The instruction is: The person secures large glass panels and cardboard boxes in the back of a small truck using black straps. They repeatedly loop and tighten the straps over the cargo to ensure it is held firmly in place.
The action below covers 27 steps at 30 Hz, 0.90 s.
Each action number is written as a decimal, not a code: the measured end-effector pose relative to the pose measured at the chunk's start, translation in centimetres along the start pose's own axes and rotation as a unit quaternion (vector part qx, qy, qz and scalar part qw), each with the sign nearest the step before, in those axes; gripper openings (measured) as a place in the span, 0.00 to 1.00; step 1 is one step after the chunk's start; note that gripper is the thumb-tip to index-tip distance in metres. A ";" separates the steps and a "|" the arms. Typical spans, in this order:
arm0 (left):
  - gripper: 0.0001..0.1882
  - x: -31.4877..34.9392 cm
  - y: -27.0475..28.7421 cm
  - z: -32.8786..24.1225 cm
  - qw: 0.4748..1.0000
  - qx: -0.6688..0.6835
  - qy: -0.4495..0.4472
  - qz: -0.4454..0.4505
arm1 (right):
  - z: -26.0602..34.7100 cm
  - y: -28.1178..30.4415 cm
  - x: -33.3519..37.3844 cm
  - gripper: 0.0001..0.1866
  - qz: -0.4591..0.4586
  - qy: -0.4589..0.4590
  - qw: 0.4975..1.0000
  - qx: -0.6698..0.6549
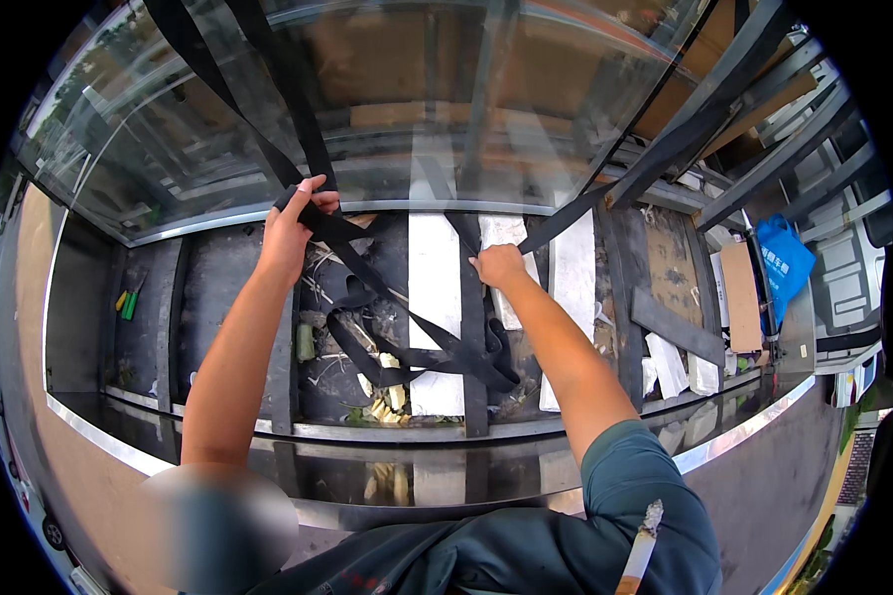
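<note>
Black webbing strap (372, 270) hangs over a large glass pane (367, 139) and lies in loose loops on the truck bed below it. My left hand (290, 230) is closed around the strap near the pane's lower edge, where two lengths come down together. To the right, my right hand (499, 266) is closed on another part of the strap, just under the pane's edge. One length runs from there up to the right, towards the metal frame. The fingertips of my right hand are partly hidden.
White foam strips (435, 297) lie across the dark bed (223, 297) among metal crossbars and scraps. Pliers with green handles (129, 302) lie at the left. A blue bag (784, 263) and cardboard (739, 297) stand at the right. Below juts a cigarette (640, 550).
</note>
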<state>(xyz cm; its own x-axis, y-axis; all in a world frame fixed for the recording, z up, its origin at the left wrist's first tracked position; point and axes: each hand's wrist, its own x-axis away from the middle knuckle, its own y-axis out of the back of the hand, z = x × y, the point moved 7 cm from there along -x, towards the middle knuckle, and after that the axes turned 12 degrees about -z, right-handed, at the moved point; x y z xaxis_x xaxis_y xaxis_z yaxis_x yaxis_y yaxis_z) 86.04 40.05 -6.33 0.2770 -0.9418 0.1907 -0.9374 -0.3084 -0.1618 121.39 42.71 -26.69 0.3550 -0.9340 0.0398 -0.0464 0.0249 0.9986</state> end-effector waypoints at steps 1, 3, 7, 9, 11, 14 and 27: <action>0.31 -0.1 -0.1 0.6 1.000 -0.021 0.008 -0.003 | 2.0 -0.3 1.6 0.22 -0.007 0.029 0.999 -0.024; 0.32 -0.6 -0.5 1.8 0.999 -0.040 0.017 0.000 | 5.1 0.1 4.8 0.24 -0.015 0.063 0.996 -0.066; 0.28 -2.4 -1.1 4.0 1.000 -0.011 0.011 -0.004 | 6.7 7.3 9.0 0.25 -0.069 0.083 0.989 -0.096; 0.26 -3.4 -2.3 4.0 0.999 0.025 0.021 -0.001 | 6.0 10.9 10.9 0.24 -0.064 0.095 0.989 -0.089; 0.23 -4.2 -3.2 3.5 0.999 0.044 0.019 -0.008 | 6.1 13.5 13.1 0.25 -0.044 0.110 0.990 -0.076; 0.22 -5.6 -3.9 3.0 0.998 0.067 0.011 -0.011 | 8.2 17.1 18.6 0.25 -0.012 0.137 0.986 -0.095; 0.62 2.7 -8.8 19.4 0.829 -0.501 -0.068 0.238 | 4.4 35.4 36.5 0.20 0.010 -0.005 0.983 -0.185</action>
<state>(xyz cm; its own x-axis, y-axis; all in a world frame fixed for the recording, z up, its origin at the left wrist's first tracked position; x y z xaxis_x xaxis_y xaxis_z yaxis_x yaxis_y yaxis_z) 99.15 37.62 -23.19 -0.2167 -0.9525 0.2138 -0.6332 0.3038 0.7118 128.62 7.96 9.94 0.3485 -0.9353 0.0609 0.2898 0.1693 0.9420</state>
